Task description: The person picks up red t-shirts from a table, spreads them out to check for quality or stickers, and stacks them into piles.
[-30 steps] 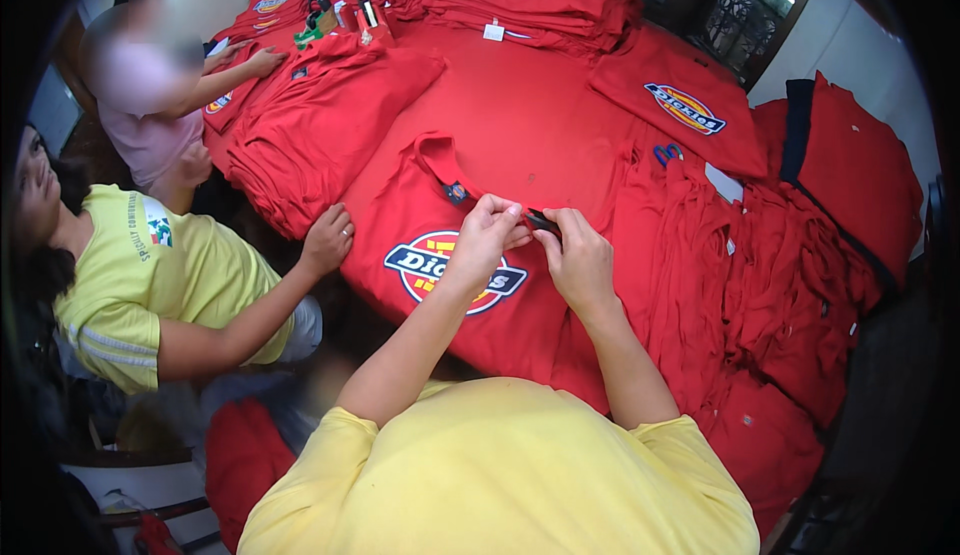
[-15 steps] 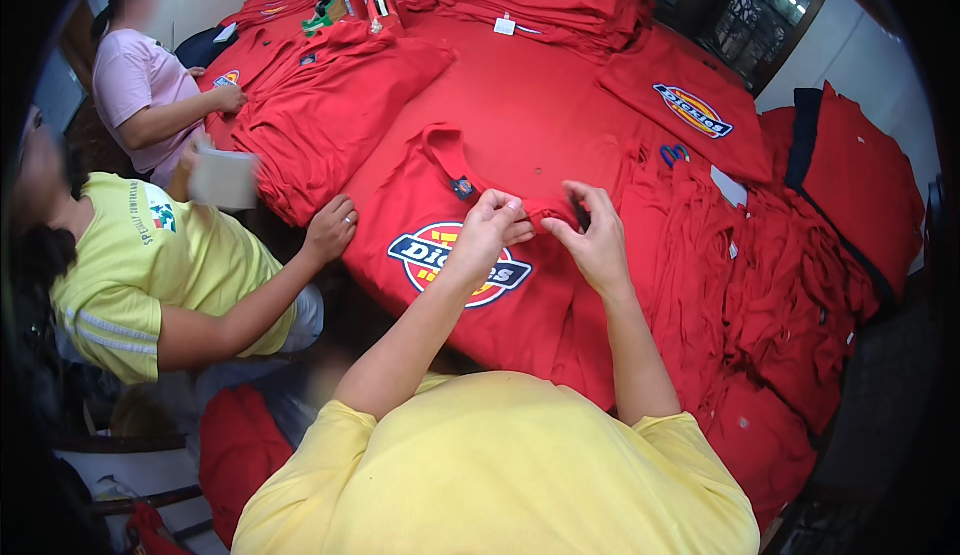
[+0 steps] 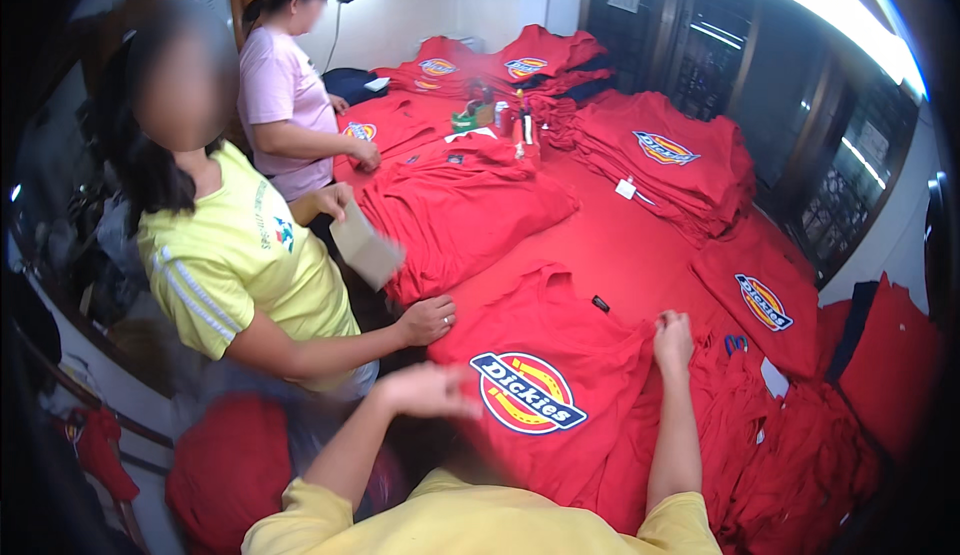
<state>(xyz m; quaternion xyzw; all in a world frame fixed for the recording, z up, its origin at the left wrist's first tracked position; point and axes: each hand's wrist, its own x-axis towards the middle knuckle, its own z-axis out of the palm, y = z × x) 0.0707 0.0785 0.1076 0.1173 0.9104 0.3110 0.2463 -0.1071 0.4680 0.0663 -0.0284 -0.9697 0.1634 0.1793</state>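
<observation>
A red T-shirt (image 3: 610, 355) with a large oval printed emblem lies spread before me on the red table, its neck opening and dark neck label facing away. My right hand (image 3: 674, 343) is closed at the shirt's right shoulder edge, fingers pinched on the cloth. Over the lower left side of the shirt, left of the emblem, hovers my left hand (image 3: 425, 391). Motion smears its fingers, so I cannot tell whether they touch the fabric.
Beside me on the left, a person in yellow (image 3: 255, 255) holds a beige card (image 3: 367, 245), other hand at the table edge. Farther back stands a person in pink (image 3: 287, 105). Folded red shirts (image 3: 660, 145) are piled behind; blue-handled scissors (image 3: 735, 343) and crumpled red garments (image 3: 790, 455) lie right.
My hands have parted from the shirt's neckline: the left went toward its lower left side, the right to its right shoulder. The view has tilted up, showing more of the room.
</observation>
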